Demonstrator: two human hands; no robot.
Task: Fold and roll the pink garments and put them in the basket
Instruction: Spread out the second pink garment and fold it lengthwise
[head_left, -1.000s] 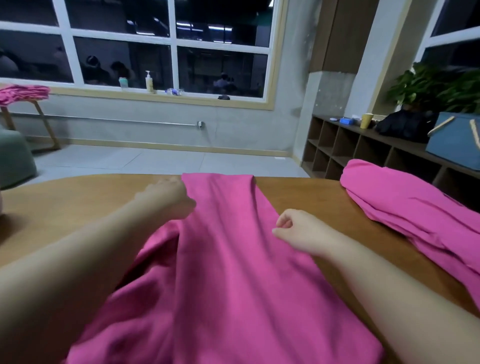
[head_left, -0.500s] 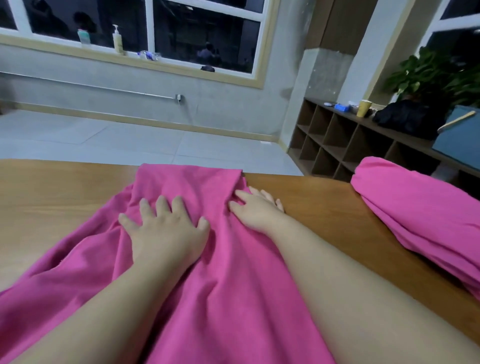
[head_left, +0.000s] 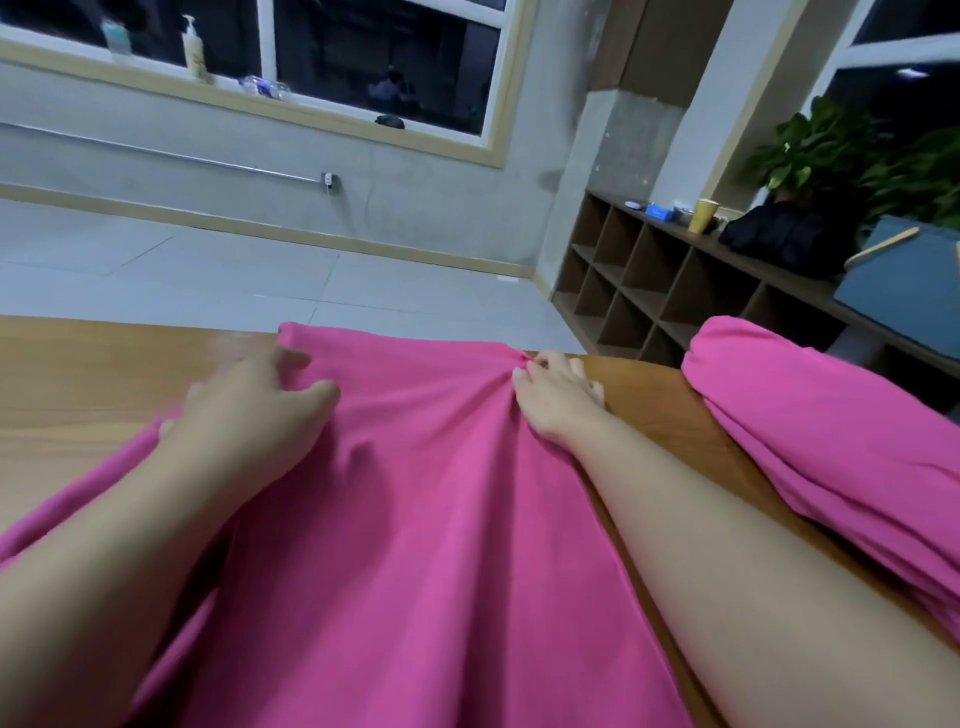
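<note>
Both your hands moved to far hem since half second ago. Right hand (head_left: 558, 400) pinches far right corner; left hand (head_left: 254, 410) curls, grip unclear. Pink garment (head_left: 426, 519) on table (head_left: 78, 374), long axis toward you; roll from there.

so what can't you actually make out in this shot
- Head view: near end of the pink garment runs off the bottom edge.
- Second pink garment: cut by the right edge.
- Left hand: motion-blurred, grip unclear.
- Right hand pinches cloth.
- No basket is identifiable.

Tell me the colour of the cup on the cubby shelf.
Yellow; the cup shows in the head view, on the shelf top.
</note>
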